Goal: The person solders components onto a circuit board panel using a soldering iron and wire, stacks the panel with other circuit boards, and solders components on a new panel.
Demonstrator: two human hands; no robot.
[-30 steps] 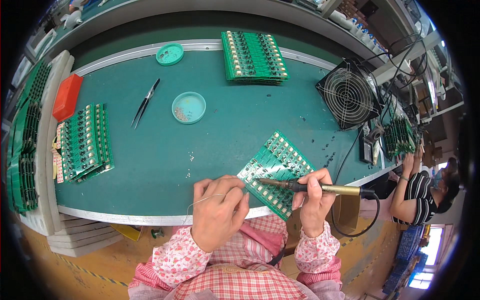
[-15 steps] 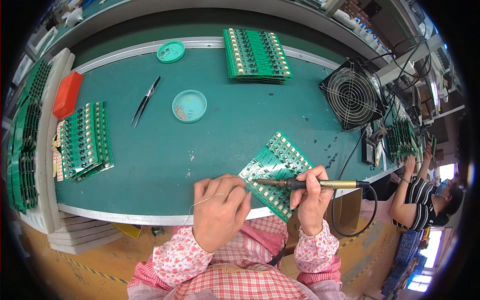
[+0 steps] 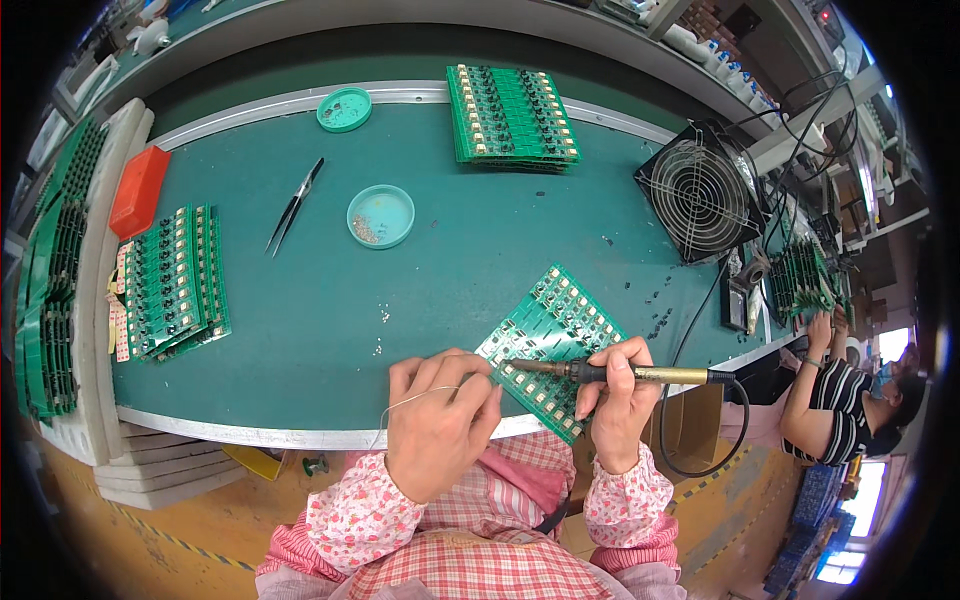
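Observation:
A green circuit board panel (image 3: 556,335) lies tilted at the near edge of the green work surface (image 3: 430,290). My right hand (image 3: 618,400) grips a soldering iron (image 3: 640,374) held level, its tip pointing left onto the panel's near-left edge. My left hand (image 3: 438,420) pinches a thin solder wire (image 3: 415,400) that loops left from my fingers, its end close to the iron's tip. The iron's black cord (image 3: 700,450) curls down past the table edge.
A round teal dish (image 3: 380,216) and black tweezers (image 3: 294,205) lie mid-table. Stacks of green boards sit at the left (image 3: 172,282) and far middle (image 3: 512,116). A black fan (image 3: 698,190) stands at right. A red box (image 3: 138,190) rests far left. Another person (image 3: 840,395) works at right.
Both hands hold nearly still over the panel. The iron tip and wire have shifted only slightly along the board's edge.

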